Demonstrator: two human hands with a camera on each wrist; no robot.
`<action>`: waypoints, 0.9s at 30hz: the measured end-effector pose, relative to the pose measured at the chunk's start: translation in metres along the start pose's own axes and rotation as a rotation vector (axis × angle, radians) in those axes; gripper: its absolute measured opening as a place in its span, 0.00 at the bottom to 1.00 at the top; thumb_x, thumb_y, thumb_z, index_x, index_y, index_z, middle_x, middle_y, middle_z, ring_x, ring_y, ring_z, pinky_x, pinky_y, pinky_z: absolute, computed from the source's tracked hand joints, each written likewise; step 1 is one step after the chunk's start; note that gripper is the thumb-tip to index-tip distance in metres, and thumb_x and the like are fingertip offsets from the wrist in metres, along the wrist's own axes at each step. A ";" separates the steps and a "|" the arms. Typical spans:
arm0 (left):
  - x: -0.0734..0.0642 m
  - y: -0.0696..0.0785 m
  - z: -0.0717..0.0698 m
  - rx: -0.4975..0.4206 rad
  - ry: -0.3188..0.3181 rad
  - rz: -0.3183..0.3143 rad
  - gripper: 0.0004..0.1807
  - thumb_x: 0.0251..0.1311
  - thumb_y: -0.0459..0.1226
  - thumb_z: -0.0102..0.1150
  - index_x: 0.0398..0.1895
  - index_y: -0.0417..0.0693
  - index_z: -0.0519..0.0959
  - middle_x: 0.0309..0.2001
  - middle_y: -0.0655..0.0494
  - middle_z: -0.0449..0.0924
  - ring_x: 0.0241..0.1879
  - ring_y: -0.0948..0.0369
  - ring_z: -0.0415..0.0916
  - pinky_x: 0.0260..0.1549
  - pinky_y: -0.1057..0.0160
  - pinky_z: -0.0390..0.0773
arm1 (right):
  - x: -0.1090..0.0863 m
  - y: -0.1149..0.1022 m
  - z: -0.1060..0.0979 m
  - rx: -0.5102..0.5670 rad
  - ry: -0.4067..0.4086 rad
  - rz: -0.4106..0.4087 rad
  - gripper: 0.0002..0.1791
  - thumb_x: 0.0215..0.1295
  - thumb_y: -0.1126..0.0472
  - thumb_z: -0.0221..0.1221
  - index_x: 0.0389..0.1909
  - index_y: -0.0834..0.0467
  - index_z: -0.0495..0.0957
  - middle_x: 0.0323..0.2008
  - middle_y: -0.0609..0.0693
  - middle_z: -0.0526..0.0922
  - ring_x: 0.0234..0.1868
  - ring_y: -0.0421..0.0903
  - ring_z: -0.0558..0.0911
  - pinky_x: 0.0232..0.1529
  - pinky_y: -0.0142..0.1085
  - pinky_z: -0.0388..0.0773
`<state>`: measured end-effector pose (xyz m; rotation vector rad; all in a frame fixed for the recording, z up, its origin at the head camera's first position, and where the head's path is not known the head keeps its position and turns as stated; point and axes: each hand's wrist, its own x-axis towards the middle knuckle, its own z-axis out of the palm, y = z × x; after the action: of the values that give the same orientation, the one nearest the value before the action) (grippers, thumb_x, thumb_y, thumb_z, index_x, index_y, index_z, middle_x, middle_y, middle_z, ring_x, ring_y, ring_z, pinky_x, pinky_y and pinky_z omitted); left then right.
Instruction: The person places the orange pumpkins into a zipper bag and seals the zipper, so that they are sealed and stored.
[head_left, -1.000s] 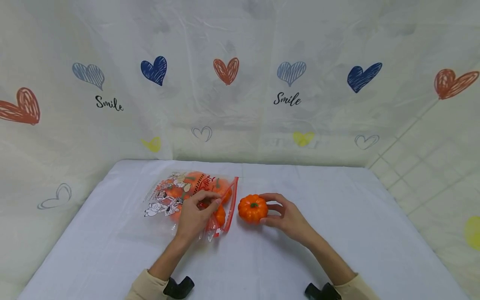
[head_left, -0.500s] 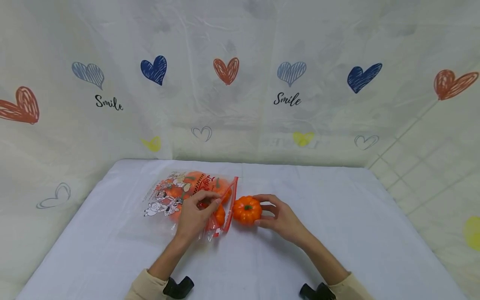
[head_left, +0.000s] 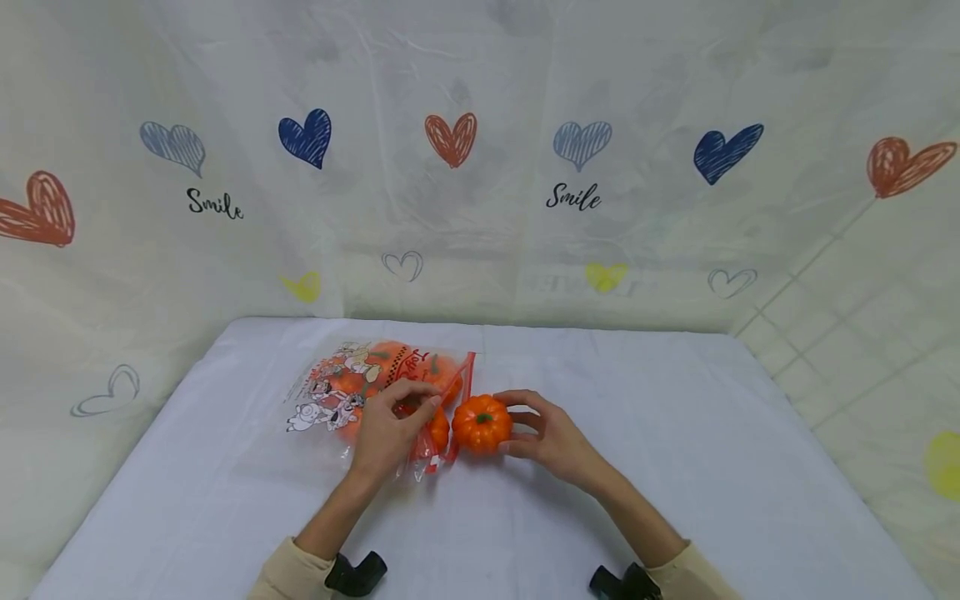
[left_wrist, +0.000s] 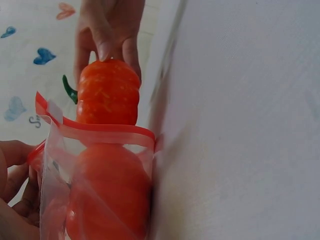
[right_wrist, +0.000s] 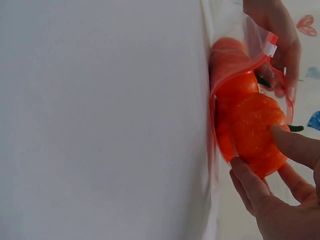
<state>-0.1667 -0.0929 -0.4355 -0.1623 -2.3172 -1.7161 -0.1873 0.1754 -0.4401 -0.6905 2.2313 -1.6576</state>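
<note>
A clear zip bag [head_left: 315, 454] with a red zip edge and printed cartoon figures lies left of centre, holding several orange pumpkins. My left hand [head_left: 393, 425] pinches the upper edge of its mouth, which gapes to the right. In my right hand [head_left: 551, 437] is a small orange pumpkin [head_left: 482, 423] with a green stem, gripped between thumb and fingers at the bag's mouth. The right wrist view shows this pumpkin [right_wrist: 257, 132] at the red zip edge, in front of another pumpkin [right_wrist: 235, 82] inside. A white slider [right_wrist: 270, 49] sits on the zip edge.
A white cloth covers the table [head_left: 675, 433]. Behind it hangs a pale curtain [head_left: 495, 242] printed with hearts and the word Smile. Black wrist-camera mounts [head_left: 356, 575] sit by both sleeves.
My right hand has moved left with the pumpkin, from beside the bag to its mouth. My left hand keeps its pinch on the bag's edge and stays in place.
</note>
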 end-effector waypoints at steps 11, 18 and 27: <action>0.000 0.000 0.000 0.008 0.010 -0.005 0.05 0.65 0.42 0.71 0.43 0.58 0.89 0.37 0.55 0.84 0.40 0.58 0.76 0.41 0.71 0.76 | 0.004 -0.004 0.009 0.003 -0.008 0.031 0.34 0.65 0.70 0.68 0.71 0.54 0.70 0.73 0.58 0.70 0.70 0.64 0.75 0.59 0.36 0.83; 0.000 0.002 0.000 0.027 0.011 -0.024 0.06 0.66 0.41 0.70 0.44 0.59 0.89 0.38 0.56 0.85 0.42 0.59 0.77 0.43 0.70 0.76 | 0.007 -0.006 0.014 0.005 -0.022 0.016 0.34 0.65 0.71 0.67 0.71 0.54 0.70 0.72 0.58 0.70 0.71 0.65 0.74 0.60 0.39 0.83; 0.000 0.004 0.001 0.037 0.013 -0.019 0.06 0.65 0.42 0.71 0.44 0.59 0.89 0.38 0.57 0.85 0.41 0.59 0.77 0.42 0.71 0.76 | 0.011 -0.009 0.022 0.000 -0.035 0.011 0.35 0.65 0.72 0.66 0.72 0.55 0.69 0.72 0.58 0.70 0.71 0.65 0.75 0.59 0.38 0.83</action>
<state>-0.1659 -0.0912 -0.4324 -0.1225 -2.3469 -1.6776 -0.1840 0.1499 -0.4376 -0.7014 2.2072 -1.6271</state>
